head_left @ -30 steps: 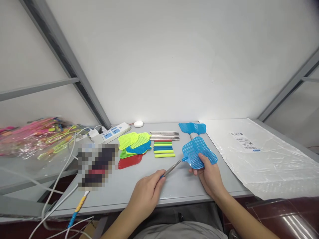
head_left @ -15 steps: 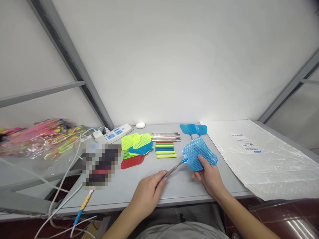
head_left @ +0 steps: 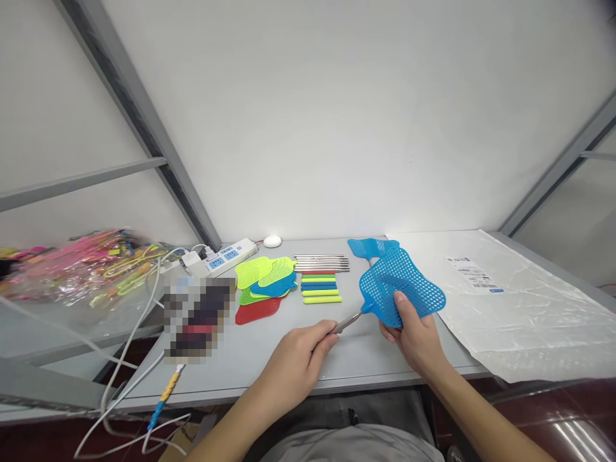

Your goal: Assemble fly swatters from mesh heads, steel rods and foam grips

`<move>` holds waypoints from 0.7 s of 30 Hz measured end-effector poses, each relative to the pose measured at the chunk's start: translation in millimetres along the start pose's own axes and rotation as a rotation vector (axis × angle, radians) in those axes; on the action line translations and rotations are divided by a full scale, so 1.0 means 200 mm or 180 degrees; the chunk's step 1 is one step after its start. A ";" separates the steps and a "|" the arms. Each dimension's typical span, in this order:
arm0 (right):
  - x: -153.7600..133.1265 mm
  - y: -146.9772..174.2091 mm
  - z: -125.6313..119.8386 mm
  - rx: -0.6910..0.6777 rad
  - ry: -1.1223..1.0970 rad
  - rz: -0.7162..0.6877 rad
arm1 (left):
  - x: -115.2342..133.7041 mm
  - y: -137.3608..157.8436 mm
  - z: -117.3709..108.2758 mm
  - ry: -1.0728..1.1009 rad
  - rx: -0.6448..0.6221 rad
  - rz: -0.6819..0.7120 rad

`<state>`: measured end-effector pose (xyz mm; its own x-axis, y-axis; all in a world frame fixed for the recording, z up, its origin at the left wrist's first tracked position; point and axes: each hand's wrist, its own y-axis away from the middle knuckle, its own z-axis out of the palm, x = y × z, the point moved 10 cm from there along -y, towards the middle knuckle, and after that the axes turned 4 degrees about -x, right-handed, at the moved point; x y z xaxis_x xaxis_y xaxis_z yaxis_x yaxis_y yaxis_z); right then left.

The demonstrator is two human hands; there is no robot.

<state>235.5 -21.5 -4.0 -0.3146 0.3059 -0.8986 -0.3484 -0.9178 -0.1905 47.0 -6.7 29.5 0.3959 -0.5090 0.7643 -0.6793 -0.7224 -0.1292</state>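
Observation:
A blue fly swatter [head_left: 399, 285] with a perforated head is held above the table by both my hands. My right hand [head_left: 418, 330] pinches the head, thumb on top and fingers underneath. My left hand [head_left: 305, 356] is closed around the handle end, and a short metal rod shows between it and the head. Behind lie other blue swatter heads [head_left: 368, 247], partly covered by the held one. Left of centre are loose heads: yellow-green [head_left: 253, 271], blue [head_left: 276, 286] and red [head_left: 257, 310]. Beside them lie metal rods [head_left: 321, 263] and coloured grip tubes [head_left: 321, 289].
White plastic wrap [head_left: 520, 321] with a label covers the table's right side. At left stand a power strip [head_left: 232, 255], a blurred-out object [head_left: 199, 321] and white cables [head_left: 129, 340]. Bagged colourful items [head_left: 101, 263] lie beyond the metal frame [head_left: 158, 147].
Both hands have moved to the right with the fly swatter. Its head is turned and raised slightly, and a shorter stretch of metal rod now shows.

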 end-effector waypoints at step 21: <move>0.29 0.17 0.16 -0.0842 0.0909 0.0933 | -0.05 0.13 0.24 0.0404 -0.0219 -0.0615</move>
<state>177.1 -27.3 -50.1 -0.0981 -0.0227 -0.9949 -0.0333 -0.9991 0.0261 53.9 -42.3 -12.1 0.4448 -0.2984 0.8445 -0.6407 -0.7649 0.0671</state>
